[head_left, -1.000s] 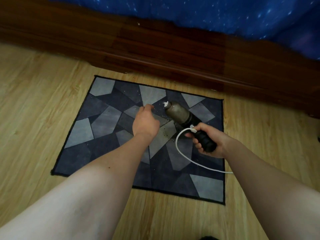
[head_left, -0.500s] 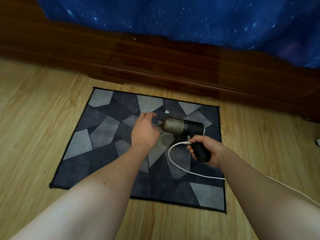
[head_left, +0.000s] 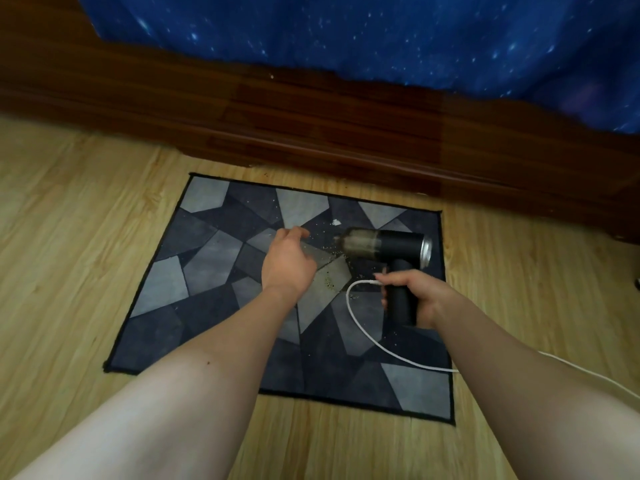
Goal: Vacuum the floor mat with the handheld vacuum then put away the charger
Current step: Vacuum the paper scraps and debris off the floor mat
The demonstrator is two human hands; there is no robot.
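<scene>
A grey and dark blue patchwork floor mat [head_left: 194, 292] lies on the wooden floor. My right hand [head_left: 412, 296] grips the black handle of the handheld vacuum [head_left: 384, 245], whose dusty clear nozzle end points left, level above the mat. A white charger cable [head_left: 360, 327] is plugged in at the handle and loops down across the mat to the right. My left hand [head_left: 289, 261] hovers just left of the nozzle, fingers loosely curled, holding nothing. Fine crumbs [head_left: 327, 252] and a white scrap [head_left: 336, 222] lie on the mat near the nozzle.
A dark wooden bed frame [head_left: 311, 133] runs along the back, with a blue starry sheet [head_left: 381, 36] hanging over it. Light wooden floor [head_left: 69, 237] surrounds the mat.
The vacuum has turned from pointing away to lying level with its nozzle to the left. My left hand has drawn slightly off the nozzle. The view has tilted up.
</scene>
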